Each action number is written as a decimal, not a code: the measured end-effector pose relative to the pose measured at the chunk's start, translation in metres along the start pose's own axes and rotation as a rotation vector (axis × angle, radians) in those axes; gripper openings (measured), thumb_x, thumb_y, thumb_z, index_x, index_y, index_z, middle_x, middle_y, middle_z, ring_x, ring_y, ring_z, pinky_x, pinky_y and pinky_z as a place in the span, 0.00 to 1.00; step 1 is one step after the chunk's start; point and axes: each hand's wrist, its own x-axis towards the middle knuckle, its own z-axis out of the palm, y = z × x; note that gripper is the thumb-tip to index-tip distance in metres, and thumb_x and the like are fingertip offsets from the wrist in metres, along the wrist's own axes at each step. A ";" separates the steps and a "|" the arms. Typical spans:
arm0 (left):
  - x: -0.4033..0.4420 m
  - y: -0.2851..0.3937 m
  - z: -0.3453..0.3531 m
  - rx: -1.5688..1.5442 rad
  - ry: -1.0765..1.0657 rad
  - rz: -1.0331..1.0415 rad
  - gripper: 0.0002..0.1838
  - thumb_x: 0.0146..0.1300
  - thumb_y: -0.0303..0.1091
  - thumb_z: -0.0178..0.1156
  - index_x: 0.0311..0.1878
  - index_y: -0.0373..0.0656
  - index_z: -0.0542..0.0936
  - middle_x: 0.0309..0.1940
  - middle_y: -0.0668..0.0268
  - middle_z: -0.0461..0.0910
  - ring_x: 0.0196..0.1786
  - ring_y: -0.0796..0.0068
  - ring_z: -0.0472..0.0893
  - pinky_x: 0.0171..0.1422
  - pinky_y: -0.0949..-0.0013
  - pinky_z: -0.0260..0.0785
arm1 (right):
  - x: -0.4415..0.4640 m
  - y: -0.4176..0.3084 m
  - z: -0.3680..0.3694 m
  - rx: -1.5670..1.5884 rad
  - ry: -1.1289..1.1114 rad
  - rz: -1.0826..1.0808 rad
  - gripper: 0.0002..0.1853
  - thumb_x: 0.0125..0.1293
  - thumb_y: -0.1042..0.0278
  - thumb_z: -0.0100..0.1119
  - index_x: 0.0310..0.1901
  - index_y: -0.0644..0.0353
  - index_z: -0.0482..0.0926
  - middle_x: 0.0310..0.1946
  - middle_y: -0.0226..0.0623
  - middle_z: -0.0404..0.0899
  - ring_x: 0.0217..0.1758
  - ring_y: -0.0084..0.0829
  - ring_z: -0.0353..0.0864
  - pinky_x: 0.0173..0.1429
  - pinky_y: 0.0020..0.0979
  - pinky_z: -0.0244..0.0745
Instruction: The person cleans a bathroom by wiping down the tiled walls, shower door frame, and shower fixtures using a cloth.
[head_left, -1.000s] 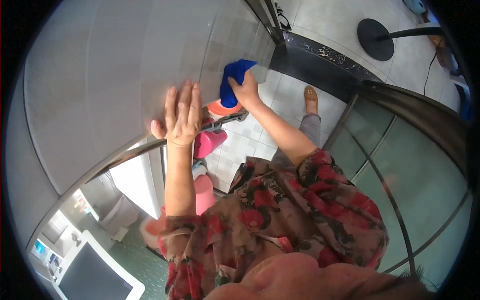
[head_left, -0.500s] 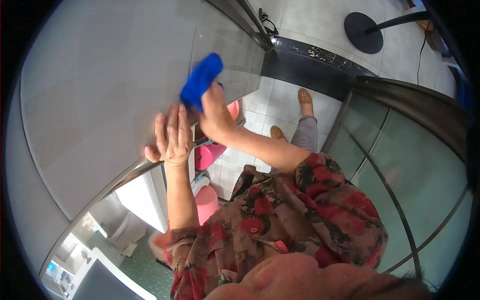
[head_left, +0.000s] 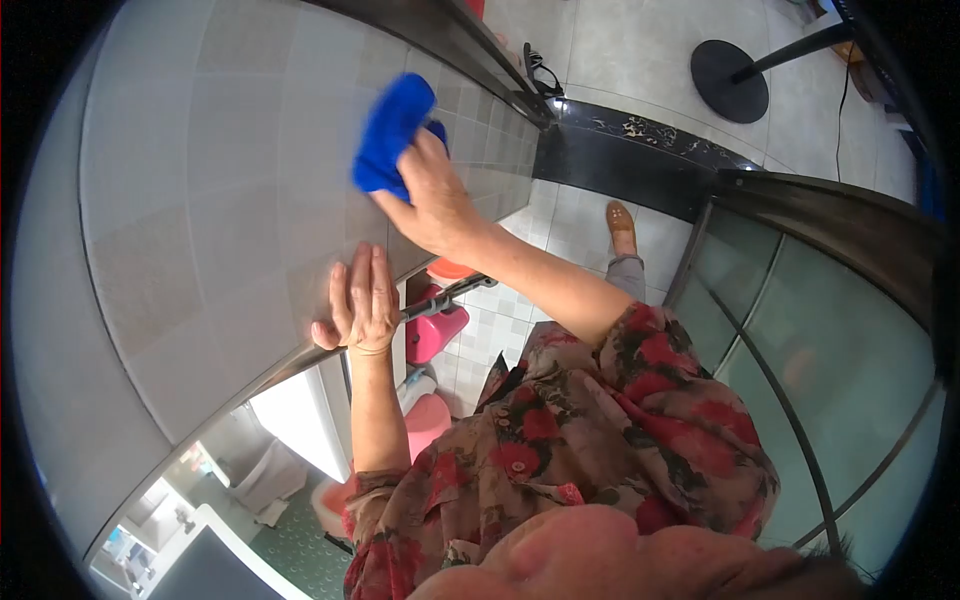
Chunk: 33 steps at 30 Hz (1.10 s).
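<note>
My right hand grips a bright blue cloth and holds it at the grey tiled wall. The cloth is slightly blurred, and part of it shows behind the fingers. Below and to the left of the cloth, my left hand rests on the same wall, fingers stretched out and palm down, close to a metal edge. It holds nothing.
A black stone threshold crosses the floor ahead. To the right stands a frosted glass door. A pink plastic item and a dark rod are below my arms. A round black stand base lies beyond the threshold.
My right hand and the blue cloth have moved slightly up the wall. My left hand stays flat on it, and the whole view has shifted a little.
</note>
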 end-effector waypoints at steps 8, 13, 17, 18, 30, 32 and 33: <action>0.001 0.001 -0.003 0.010 -0.016 0.018 0.09 0.59 0.38 0.62 0.41 0.66 0.84 0.42 0.90 0.83 0.54 0.79 0.77 0.72 0.54 0.33 | 0.031 0.101 -0.002 -0.026 0.159 0.299 0.26 0.59 0.54 0.62 0.51 0.66 0.72 0.52 0.56 0.68 0.56 0.55 0.69 0.56 0.51 0.68; 0.003 0.002 -0.008 -0.017 -0.053 0.001 0.09 0.58 0.37 0.62 0.40 0.66 0.84 0.42 0.89 0.83 0.54 0.79 0.77 0.71 0.54 0.34 | 0.035 0.025 -0.016 -0.038 0.033 -0.057 0.23 0.52 0.67 0.67 0.48 0.67 0.72 0.46 0.54 0.68 0.53 0.53 0.69 0.57 0.48 0.66; 0.001 0.001 -0.009 0.002 -0.084 0.019 0.09 0.59 0.37 0.61 0.41 0.65 0.85 0.44 0.88 0.83 0.54 0.78 0.76 0.72 0.53 0.32 | 0.068 -0.001 -0.030 -0.034 0.083 -0.188 0.26 0.49 0.70 0.68 0.51 0.65 0.73 0.48 0.51 0.69 0.54 0.51 0.68 0.56 0.47 0.67; 0.001 0.001 -0.008 0.004 -0.092 0.022 0.09 0.59 0.38 0.60 0.41 0.65 0.85 0.45 0.88 0.82 0.55 0.77 0.76 0.72 0.52 0.31 | 0.062 0.013 -0.029 -0.061 0.082 -0.152 0.27 0.49 0.70 0.68 0.52 0.65 0.73 0.49 0.51 0.69 0.54 0.52 0.69 0.55 0.47 0.67; 0.000 0.004 -0.007 0.053 -0.196 0.011 0.10 0.59 0.39 0.59 0.42 0.68 0.84 0.49 0.88 0.79 0.60 0.76 0.72 0.73 0.47 0.29 | 0.073 -0.004 -0.042 -0.038 -0.115 -0.056 0.30 0.50 0.73 0.65 0.56 0.70 0.68 0.54 0.57 0.64 0.54 0.56 0.65 0.61 0.49 0.62; -0.001 0.004 -0.011 0.043 -0.206 0.011 0.09 0.59 0.40 0.60 0.42 0.68 0.83 0.48 0.89 0.79 0.60 0.77 0.72 0.73 0.46 0.29 | 0.062 -0.002 -0.041 -0.011 -0.142 -0.074 0.30 0.51 0.73 0.65 0.57 0.69 0.67 0.55 0.58 0.63 0.56 0.56 0.64 0.62 0.50 0.61; 0.000 0.004 -0.012 0.057 -0.209 0.015 0.09 0.58 0.41 0.61 0.41 0.68 0.83 0.47 0.89 0.78 0.60 0.77 0.72 0.72 0.45 0.29 | 0.064 -0.001 -0.039 -0.002 -0.133 -0.062 0.31 0.51 0.74 0.64 0.58 0.69 0.67 0.56 0.58 0.62 0.57 0.57 0.64 0.63 0.49 0.61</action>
